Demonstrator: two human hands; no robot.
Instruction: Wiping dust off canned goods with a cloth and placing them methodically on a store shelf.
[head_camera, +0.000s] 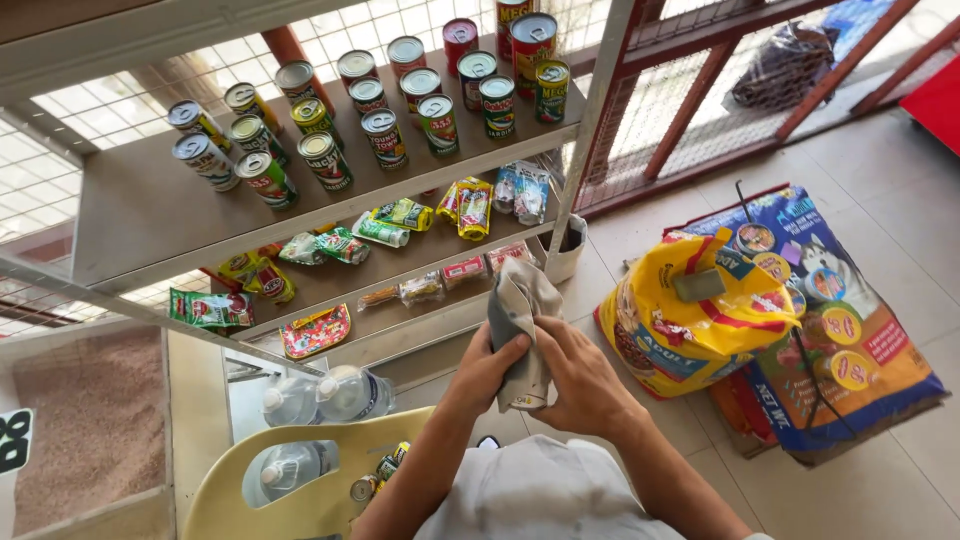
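Both my hands hold a crumpled grey cloth in front of me, below the shelf rack. My left hand grips its left side, and my right hand wraps its lower right part. The cloth's upper end sticks up above my fingers, close to the front edge of the lower metal shelf. On the upper shelf stand several tin cans in rows. Small snack packets and sachets lie scattered on the shelves beneath.
A yellow pet-food bag lies on a larger blue bag on the tiled floor at right. A pale yellow plastic chair with bottles behind it sits at lower left. A red-framed mesh gate stands behind.
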